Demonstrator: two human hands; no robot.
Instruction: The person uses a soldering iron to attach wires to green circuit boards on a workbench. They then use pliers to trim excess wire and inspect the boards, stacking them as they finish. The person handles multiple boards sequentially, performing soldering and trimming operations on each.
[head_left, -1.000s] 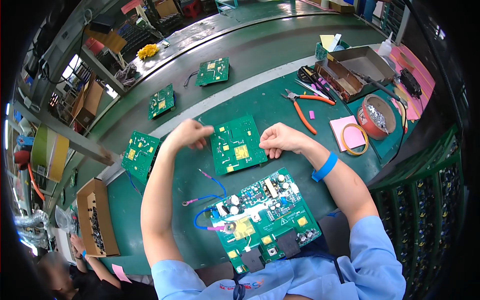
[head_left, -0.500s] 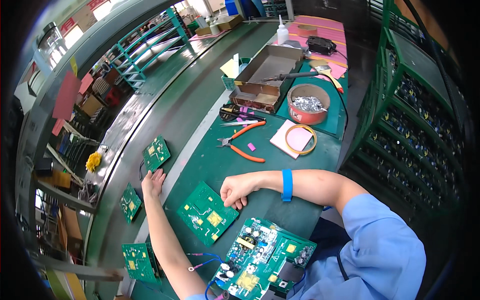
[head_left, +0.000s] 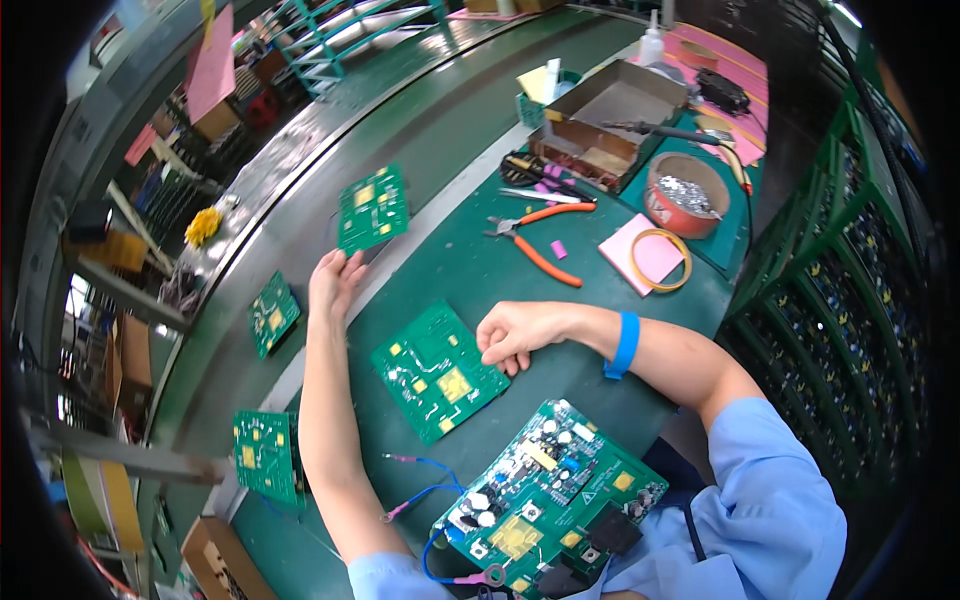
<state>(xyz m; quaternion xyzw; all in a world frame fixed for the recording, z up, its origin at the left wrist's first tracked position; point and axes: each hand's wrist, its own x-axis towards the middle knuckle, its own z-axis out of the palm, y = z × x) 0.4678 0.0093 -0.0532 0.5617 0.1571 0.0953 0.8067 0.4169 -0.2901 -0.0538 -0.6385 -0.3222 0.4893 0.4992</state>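
My left hand [head_left: 338, 285] reaches over the belt at left, its fingers pinching the near edge of a green circuit board [head_left: 372, 210], which is tilted with its soldered face toward me. My right hand [head_left: 512, 337] is curled at the right edge of another circuit board [head_left: 428, 375] on the green bench; its fingertips are at the edge and partly hidden. Close to my body is a larger populated circuit board [head_left: 550, 490] with capacitors, blue wires and ring terminals. A blue wristband [head_left: 622, 345] circles my right wrist.
Two more boards, a smaller one [head_left: 273, 314] and a nearer one [head_left: 265, 455], lie along the left. Orange-handled cutters [head_left: 540, 240], a tape ring [head_left: 660, 262], a red tub [head_left: 685, 195], a soldering iron [head_left: 690, 133] and a metal tray [head_left: 615, 100] are beyond. A green rack [head_left: 850, 270] stands right.
The far-left board has tilted up and looks larger, now pinched by my left hand, which was open beside it. My right hand stays at its board's edge. The whole view has shifted.
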